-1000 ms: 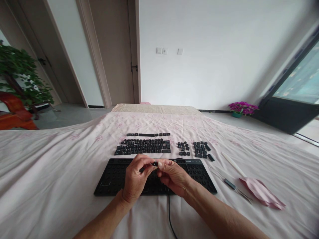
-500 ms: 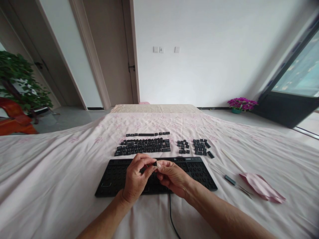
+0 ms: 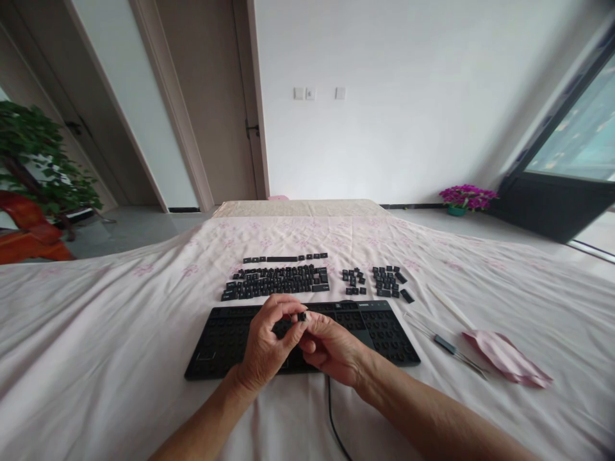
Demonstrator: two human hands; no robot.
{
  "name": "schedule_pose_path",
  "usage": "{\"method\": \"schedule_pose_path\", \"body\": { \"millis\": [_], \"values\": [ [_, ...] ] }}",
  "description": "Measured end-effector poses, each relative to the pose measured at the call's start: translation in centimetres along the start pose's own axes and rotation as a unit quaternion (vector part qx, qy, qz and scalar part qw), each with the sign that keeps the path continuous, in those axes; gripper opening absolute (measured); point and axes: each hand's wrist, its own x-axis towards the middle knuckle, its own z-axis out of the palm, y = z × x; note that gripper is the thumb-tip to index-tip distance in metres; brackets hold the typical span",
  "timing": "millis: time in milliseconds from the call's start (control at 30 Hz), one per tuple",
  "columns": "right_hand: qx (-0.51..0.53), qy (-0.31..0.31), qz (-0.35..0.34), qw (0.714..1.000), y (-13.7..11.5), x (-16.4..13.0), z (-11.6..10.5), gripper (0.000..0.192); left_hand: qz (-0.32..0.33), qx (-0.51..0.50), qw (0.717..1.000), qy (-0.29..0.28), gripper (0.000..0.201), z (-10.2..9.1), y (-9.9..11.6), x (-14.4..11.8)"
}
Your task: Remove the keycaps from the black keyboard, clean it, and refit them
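Head view: from my remote seat I count two hands, the left hand point(image 3: 266, 342) and the right hand point(image 3: 336, 342), meeting above one black keyboard point(image 3: 218, 342). Between them is one small black piece point(image 3: 302, 316) (a keycap by its look, though too tiny for me to swear to). Left thumb and forefinger are narrowed on it; right thumb and fingertips pinch its other side.

Taking the keyboard as my dial, one row of eight loose keys point(image 3: 282, 259), a long bar among them, lies near twelve. One dense block of keycaps point(image 3: 278, 283) sits at eleven, too crowded to count; two smaller groups lie at one and two. At three are one grey-handled tool point(image 3: 444, 345) and one pink cloth point(image 3: 507, 358). One cable point(image 3: 331, 416) leaves at five, cut off below, as are both forearms. The hands hide the keyboard's middle.
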Motion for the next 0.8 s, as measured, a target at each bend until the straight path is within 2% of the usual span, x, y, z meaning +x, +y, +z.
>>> {"method": "schedule_pose_path", "body": {
  "millis": [200,400,600,800],
  "values": [
    [0.037,-0.053,0.004,0.998,0.30,0.20,-0.17,0.032,-0.013,-0.003,1.000,-0.009,0.013,0.08,0.43,0.08],
    [0.050,-0.045,0.007,0.998,0.38,0.19,0.02,0.033,-0.005,0.007,1.000,-0.025,0.016,0.02,0.55,0.20],
    [0.061,-0.055,0.005,0.997,0.87,0.12,-0.11,0.030,-0.006,-0.001,0.997,-0.080,0.018,-0.24,0.76,0.62],
    [0.075,-0.056,0.008,0.996,0.73,0.00,-0.10,0.032,-0.030,-0.009,0.994,-0.106,0.013,-0.62,0.81,0.86]
  ]
}}
